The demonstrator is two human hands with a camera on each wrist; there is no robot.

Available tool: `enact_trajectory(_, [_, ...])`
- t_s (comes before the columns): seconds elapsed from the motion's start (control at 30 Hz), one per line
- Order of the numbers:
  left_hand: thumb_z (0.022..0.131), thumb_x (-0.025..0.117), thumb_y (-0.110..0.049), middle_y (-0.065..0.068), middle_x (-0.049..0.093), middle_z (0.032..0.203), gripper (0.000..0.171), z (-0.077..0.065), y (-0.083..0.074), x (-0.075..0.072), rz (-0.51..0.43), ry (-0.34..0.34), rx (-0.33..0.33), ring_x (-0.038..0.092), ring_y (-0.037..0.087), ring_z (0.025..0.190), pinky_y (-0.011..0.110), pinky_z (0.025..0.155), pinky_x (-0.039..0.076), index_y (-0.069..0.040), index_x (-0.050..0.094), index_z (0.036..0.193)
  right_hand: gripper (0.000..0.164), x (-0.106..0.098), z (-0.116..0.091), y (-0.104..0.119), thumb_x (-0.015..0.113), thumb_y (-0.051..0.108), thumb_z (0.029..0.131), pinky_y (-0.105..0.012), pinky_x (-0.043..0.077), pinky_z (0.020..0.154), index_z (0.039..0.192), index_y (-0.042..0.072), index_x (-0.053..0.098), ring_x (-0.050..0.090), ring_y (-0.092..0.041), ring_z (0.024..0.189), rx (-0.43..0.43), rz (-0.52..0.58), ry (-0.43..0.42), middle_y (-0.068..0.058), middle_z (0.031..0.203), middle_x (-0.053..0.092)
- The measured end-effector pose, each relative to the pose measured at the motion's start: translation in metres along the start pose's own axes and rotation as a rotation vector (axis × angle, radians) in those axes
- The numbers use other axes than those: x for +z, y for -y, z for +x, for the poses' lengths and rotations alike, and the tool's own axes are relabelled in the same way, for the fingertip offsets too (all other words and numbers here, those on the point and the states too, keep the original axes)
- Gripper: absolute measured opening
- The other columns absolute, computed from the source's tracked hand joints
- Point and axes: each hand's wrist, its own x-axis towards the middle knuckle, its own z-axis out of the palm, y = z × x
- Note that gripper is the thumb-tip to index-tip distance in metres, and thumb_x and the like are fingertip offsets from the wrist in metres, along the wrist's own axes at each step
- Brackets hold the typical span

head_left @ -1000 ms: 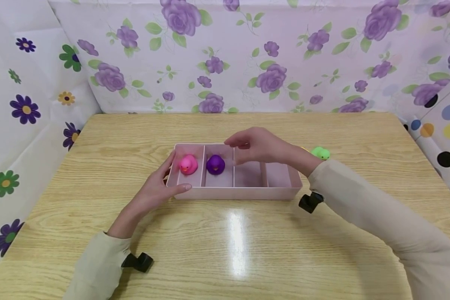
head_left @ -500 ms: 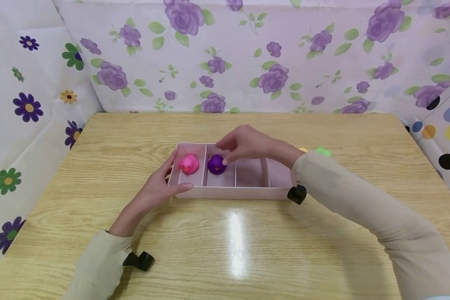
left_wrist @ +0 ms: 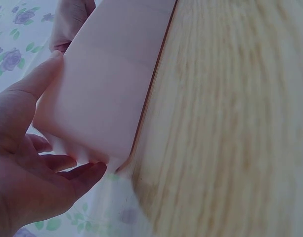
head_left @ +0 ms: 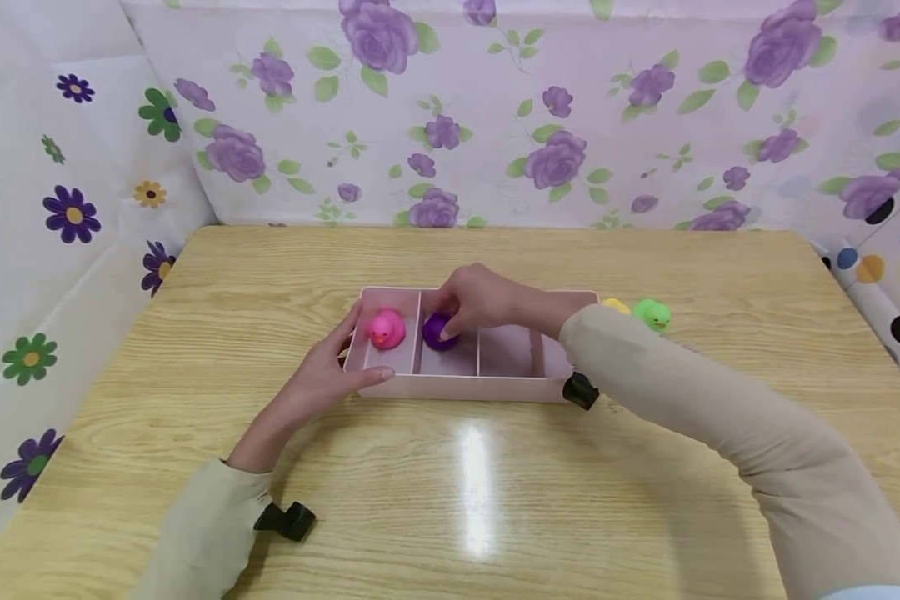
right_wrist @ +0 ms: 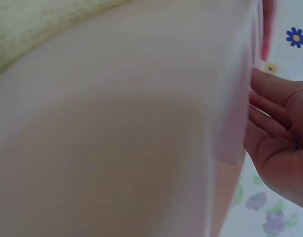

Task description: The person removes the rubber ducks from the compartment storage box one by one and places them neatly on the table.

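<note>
In the head view, a pale pink tray (head_left: 457,388) divided into compartments is set lengthwise across the table (head_left: 360,517), and its left end is gripped by the left hand (head_left: 321,368), the thumb laid over the near edge and the fingers bent along the end wall, presumably so that it is kept from sliding. The purple duck (head_left: 432,333) sits in the second compartment from the left and is pinched between the thumb and fingers of the right hand (head_left: 483,298), reached down from above, probably because little room is left by the dividers for a wider grasp. The pink duck (head_left: 387,330) is touched by neither hand in the leftmost compartment. A green duck (head_left: 652,315) and a partly hidden yellow object (head_left: 617,306) are placed on the table just beyond the right end, apparently within easy reach. In the left wrist view, the tray's corner is shown held between thumb and curled fingers, which suggests bracing rather than lifting. In the right wrist view, the fingertips are hidden behind the blurred wall, so the pinch cannot be told from there.
</note>
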Motion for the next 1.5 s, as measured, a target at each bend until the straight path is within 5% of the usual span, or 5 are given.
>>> enact_trajectory(0.27, [0.087,0.079,-0.026,0.025,0.030,0.157,0.105,0.001,-0.001,0.004,0.002,0.002,0.001,0.034,0.038,0.141,0.054,0.108,0.038,-0.019,0.006,0.162,0.022,0.015,0.004,-0.004,0.085,0.007,0.076,-0.028,0.047,0.073,0.095,0.001,0.077,0.057,-0.016,0.075,-0.049,-0.046,-0.063,-0.009,0.081,0.073])
enact_trajectory(0.63, [0.087,0.079,-0.027,0.024,0.030,0.157,0.104,0.000,0.000,0.003,0.002,-0.003,-0.003,0.033,0.038,0.141,0.054,0.108,0.037,-0.019,0.007,0.162,0.018,0.022,0.006,-0.005,0.083,0.004,0.074,-0.032,0.051,0.075,0.092,0.004,0.078,0.064,-0.022,0.079,-0.074,-0.136,-0.082,-0.007,0.085,0.075])
enact_trajectory(1.07, [0.087,0.079,-0.028,0.025,0.030,0.157,0.106,-0.001,-0.001,0.001,-0.005,0.000,0.000,0.035,0.038,0.140,0.054,0.107,0.039,-0.019,0.005,0.162,0.019,0.016,0.000,0.004,0.081,0.009,0.082,-0.031,0.053,0.080,0.100,0.003,0.079,0.068,-0.021,0.084,-0.100,-0.109,-0.058,-0.008,0.093,0.076])
enact_trajectory(1.5, [0.087,0.079,-0.028,0.025,0.029,0.158,0.106,0.001,0.000,0.000,0.008,-0.002,-0.007,0.033,0.039,0.141,0.054,0.108,0.038,-0.019,0.006,0.162,0.023,0.005,-0.008,0.009,0.079,0.010,0.086,-0.028,0.053,0.085,0.108,0.005,0.078,0.066,-0.018,0.095,0.026,0.060,-0.068,-0.009,0.103,0.075])
